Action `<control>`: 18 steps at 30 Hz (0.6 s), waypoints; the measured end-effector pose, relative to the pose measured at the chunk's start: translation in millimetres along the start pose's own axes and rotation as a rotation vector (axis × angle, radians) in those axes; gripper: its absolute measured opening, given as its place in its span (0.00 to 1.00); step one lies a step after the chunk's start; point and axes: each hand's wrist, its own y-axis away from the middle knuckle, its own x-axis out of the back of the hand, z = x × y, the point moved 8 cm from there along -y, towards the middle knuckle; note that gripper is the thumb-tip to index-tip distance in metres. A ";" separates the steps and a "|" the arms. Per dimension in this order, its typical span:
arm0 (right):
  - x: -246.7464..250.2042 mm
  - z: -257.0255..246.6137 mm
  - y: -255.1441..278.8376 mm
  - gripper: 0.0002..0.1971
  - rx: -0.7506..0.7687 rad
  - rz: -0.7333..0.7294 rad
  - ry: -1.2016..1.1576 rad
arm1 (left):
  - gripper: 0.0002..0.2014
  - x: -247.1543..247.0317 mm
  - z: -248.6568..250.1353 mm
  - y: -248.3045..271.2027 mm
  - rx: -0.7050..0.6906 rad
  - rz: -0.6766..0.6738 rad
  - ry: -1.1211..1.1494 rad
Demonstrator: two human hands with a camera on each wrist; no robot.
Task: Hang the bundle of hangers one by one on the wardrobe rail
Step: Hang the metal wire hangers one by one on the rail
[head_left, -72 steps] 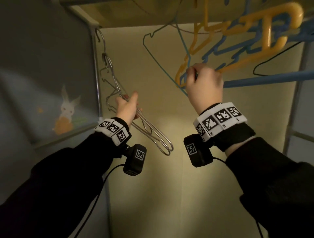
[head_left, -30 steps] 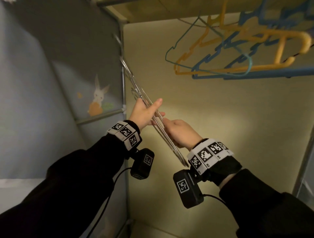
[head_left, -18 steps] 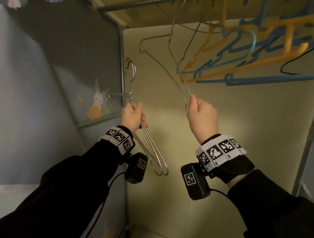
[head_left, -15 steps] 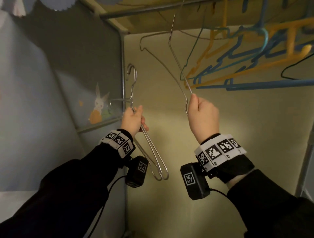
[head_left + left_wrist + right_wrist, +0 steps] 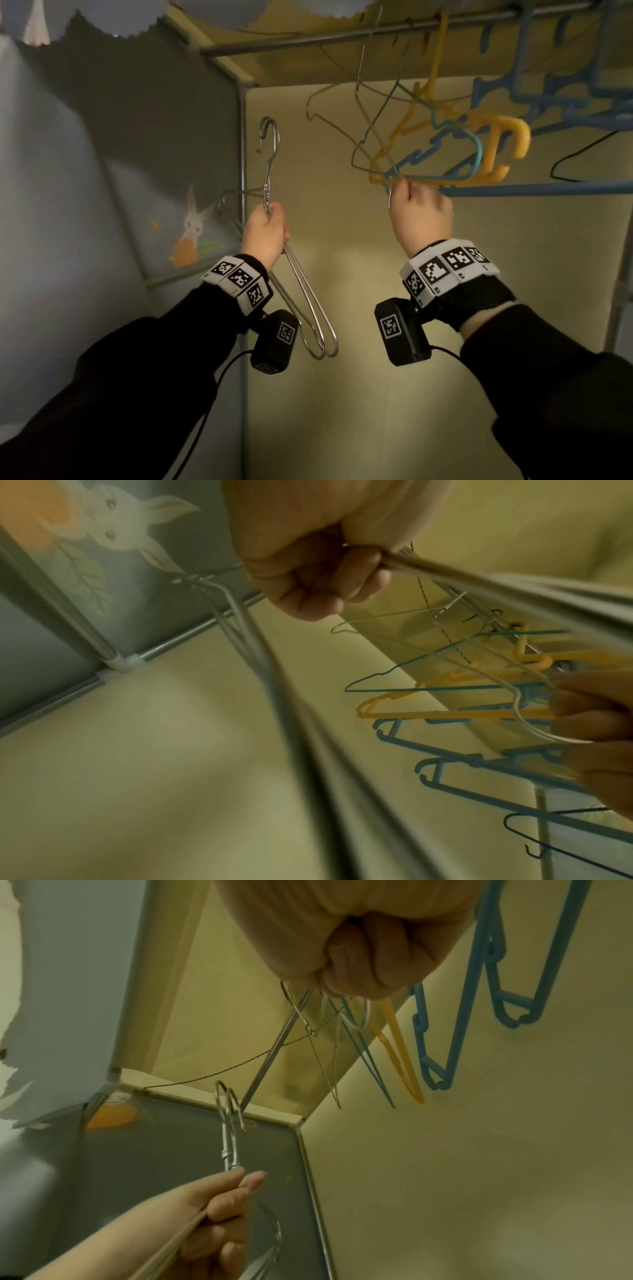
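Observation:
My left hand [image 5: 265, 229] grips a bundle of silver metal hangers [image 5: 308, 308] near their necks, with the hooks [image 5: 271, 137] pointing up and the shoulder loops hanging below my wrist. The left wrist view shows the fingers [image 5: 308, 588] curled round the wires. My right hand [image 5: 418, 212] is raised and fisted on the lower corner of one thin silver wire hanger [image 5: 371, 123]. Its neck runs up to the wardrobe rail [image 5: 301, 42], and the hook [image 5: 288, 993] sits at the rail [image 5: 270, 1056]. I cannot tell whether it bears on the rail.
To the right on the same rail hang a teal wire hanger [image 5: 478, 150], a yellow plastic hanger [image 5: 507, 144], blue plastic hangers [image 5: 548, 89] and a black wire hanger [image 5: 579, 161]. The grey side panel with a rabbit print [image 5: 195, 222] and a corner pole [image 5: 242, 164] stand at left.
My right hand pulled one wire hanger out of the bundle and has lifted it up and right, so its hook is at the rail. My left hand has stayed almost still with the other hangers.

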 end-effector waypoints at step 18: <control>-10.2 49.1 23.5 0.17 -0.216 0.011 -0.383 | 0.10 -30.7 -3.4 0.0 0.006 -0.067 0.060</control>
